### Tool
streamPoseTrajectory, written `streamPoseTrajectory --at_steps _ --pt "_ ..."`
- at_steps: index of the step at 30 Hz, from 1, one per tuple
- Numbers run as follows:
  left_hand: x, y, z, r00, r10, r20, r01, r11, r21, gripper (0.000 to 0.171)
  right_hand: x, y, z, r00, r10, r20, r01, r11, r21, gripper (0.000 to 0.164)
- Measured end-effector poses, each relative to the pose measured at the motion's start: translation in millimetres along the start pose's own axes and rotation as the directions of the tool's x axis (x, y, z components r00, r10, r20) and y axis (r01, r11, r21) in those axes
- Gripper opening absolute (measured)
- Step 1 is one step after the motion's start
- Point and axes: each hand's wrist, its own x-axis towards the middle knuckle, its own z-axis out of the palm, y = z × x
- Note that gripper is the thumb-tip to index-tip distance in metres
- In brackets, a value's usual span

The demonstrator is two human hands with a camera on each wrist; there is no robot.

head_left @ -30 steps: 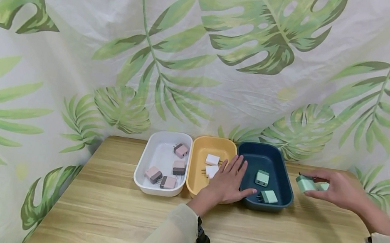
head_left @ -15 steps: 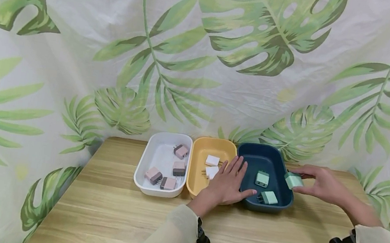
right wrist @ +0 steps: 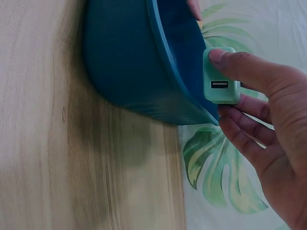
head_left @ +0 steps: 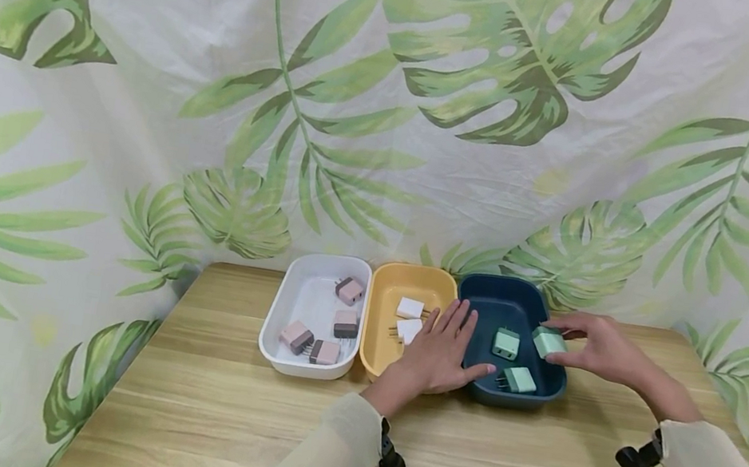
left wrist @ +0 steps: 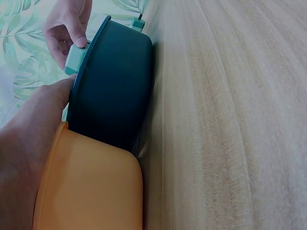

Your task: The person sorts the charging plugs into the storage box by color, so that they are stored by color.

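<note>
My right hand (head_left: 600,350) pinches a mint-green USB charger (head_left: 549,344) over the right rim of the dark blue tray (head_left: 487,307). In the right wrist view the thumb lies on the charger (right wrist: 220,76), beside its USB port. Two more green chargers, one of them the lower green charger (head_left: 519,380), lie inside that tray. My left hand (head_left: 439,355), fingers straight, rests across the yellow tray (head_left: 386,276) and the blue tray's near left rim. White chargers (head_left: 410,308) sit in the yellow tray, partly covered by the left hand.
At the left, a white tray (head_left: 289,293) holds several pink-and-grey chargers (head_left: 350,290). Beyond the blue tray, the left wrist view shows another green charger (left wrist: 138,23) on the wooden table (head_left: 228,438). A leaf-patterned cloth (head_left: 381,186) hangs behind the trays.
My right hand has moved left with the green charger, from beside the blue tray to over its right rim. The left hand has stayed in place.
</note>
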Motion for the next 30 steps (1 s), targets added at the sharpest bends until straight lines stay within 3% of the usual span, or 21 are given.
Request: streamPoseTrajectory --at_steps 9,20,30 --pt "0.6 -0.4 0.0 1.000 -0.007 0.009 0.007 1.000 0.005 0.098 3 5 7 1.000 0.011 -0.006 -0.011 1.000 -0.002 0.045" --pt "0.6 0.0 -0.7 1.000 -0.003 -0.006 0.003 0.999 0.032 0.099 2 11 10 0.994 -0.060 -0.092 0.055 0.997 -0.047 0.035" --pt "0.9 -0.5 1.8 1.000 0.008 -0.017 -0.008 1.000 0.015 0.098 -3 15 8 0.999 0.004 -0.048 -0.005 1.000 -0.027 0.039"
